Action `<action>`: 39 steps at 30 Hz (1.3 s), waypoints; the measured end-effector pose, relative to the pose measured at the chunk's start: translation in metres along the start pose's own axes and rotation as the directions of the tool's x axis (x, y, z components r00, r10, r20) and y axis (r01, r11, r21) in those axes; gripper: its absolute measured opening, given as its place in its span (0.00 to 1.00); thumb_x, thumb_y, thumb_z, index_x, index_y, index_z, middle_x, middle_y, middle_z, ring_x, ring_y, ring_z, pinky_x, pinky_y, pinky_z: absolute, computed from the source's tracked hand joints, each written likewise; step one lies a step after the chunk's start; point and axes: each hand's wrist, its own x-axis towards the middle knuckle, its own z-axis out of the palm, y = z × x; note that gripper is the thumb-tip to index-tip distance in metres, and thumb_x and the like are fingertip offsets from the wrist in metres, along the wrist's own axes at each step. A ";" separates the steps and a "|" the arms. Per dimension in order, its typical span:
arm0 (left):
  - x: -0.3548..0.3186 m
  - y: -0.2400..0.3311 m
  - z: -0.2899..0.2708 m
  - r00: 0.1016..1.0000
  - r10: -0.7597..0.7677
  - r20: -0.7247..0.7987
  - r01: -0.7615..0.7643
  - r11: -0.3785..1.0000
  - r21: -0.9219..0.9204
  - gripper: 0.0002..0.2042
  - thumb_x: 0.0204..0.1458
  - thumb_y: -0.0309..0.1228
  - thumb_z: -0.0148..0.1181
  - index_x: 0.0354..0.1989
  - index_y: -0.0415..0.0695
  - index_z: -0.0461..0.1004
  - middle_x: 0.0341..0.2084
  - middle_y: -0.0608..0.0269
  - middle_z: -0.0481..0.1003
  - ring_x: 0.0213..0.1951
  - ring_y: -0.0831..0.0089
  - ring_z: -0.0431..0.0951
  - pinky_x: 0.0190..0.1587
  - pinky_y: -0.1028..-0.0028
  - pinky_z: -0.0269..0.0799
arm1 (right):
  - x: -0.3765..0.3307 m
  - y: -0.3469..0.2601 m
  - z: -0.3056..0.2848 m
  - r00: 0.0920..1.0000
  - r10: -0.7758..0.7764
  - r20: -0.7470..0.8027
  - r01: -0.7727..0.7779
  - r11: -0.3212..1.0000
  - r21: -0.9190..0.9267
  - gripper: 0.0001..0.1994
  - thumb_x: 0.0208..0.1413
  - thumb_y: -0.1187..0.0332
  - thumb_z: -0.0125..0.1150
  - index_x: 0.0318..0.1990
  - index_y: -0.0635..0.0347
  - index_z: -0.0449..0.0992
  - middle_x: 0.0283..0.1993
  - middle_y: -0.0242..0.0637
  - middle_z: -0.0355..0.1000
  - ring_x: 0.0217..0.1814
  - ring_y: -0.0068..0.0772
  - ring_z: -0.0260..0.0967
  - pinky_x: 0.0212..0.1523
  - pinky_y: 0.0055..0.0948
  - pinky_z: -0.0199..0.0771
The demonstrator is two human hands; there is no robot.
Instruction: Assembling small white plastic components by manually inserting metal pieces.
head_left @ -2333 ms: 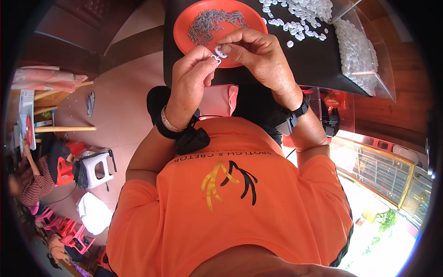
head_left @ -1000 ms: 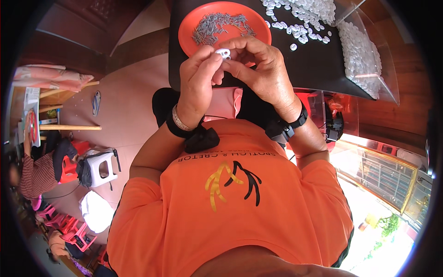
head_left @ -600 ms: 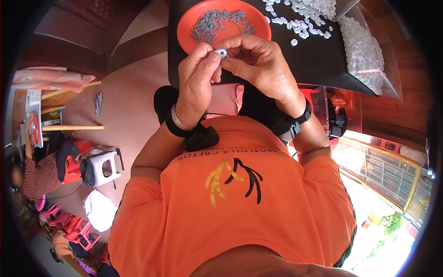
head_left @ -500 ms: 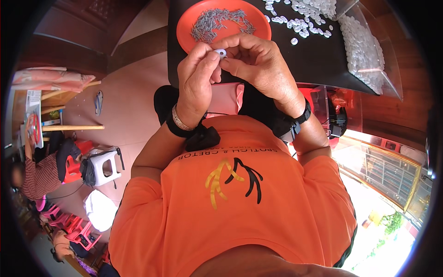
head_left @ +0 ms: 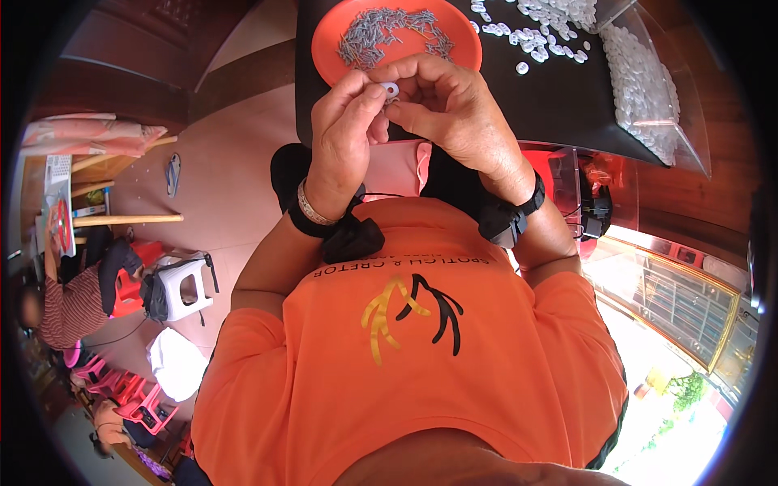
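A small white oval plastic piece (head_left: pixel 391 90) with a dark hole sits between my two hands at the near edge of the plate. My left hand (head_left: pixel 344 134) pinches it with thumb and forefinger. Close against its right side, my right hand (head_left: pixel 463 121) has thumb and forefinger bent together; whatever lies between those fingertips is too small and covered to make out. Just beyond the hands is an orange-red plate (head_left: pixel 324 57) with many thin grey pins (head_left: pixel 361 40) in it.
More white oval pieces (head_left: pixel 541 42) lie scattered on the black tabletop (head_left: pixel 559 101), right of the plate. A clear box (head_left: pixel 648 97) full of them stands at the table's right end. Far left, a person (head_left: pixel 77 304) sits by a white stool (head_left: pixel 182 287).
The white piece has tilted a little, showing its hole more plainly, and the fingers have shifted slightly around it. The plate and loose pieces appear slightly shifted in the picture.
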 end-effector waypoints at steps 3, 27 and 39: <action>0.000 0.003 -0.002 0.999 -0.003 0.033 0.002 1.000 0.020 0.12 0.57 0.34 0.44 0.32 0.37 0.70 0.18 0.68 0.66 0.20 0.83 0.64 0.24 0.83 0.60 | 0.000 -0.002 -0.001 1.000 0.018 0.007 -0.018 1.000 -0.003 0.14 0.50 0.79 0.60 0.46 0.68 0.72 0.31 0.33 0.74 0.32 0.18 0.72 0.35 0.17 0.74; -0.004 0.000 -0.004 1.000 0.015 0.005 -0.015 1.000 0.005 0.12 0.59 0.34 0.43 0.31 0.39 0.66 0.17 0.68 0.64 0.19 0.83 0.63 0.21 0.83 0.58 | -0.003 0.007 0.006 0.998 0.029 -0.060 -0.026 0.999 0.041 0.12 0.51 0.78 0.60 0.43 0.66 0.70 0.27 0.34 0.74 0.30 0.18 0.73 0.32 0.17 0.73; -0.003 0.000 -0.005 0.998 -0.007 0.055 0.004 0.999 0.051 0.11 0.59 0.34 0.44 0.31 0.39 0.67 0.17 0.70 0.63 0.19 0.84 0.61 0.22 0.83 0.57 | -0.004 0.011 0.004 0.994 0.014 -0.107 -0.008 0.998 0.057 0.10 0.52 0.76 0.61 0.42 0.67 0.71 0.27 0.32 0.74 0.30 0.17 0.73 0.31 0.16 0.73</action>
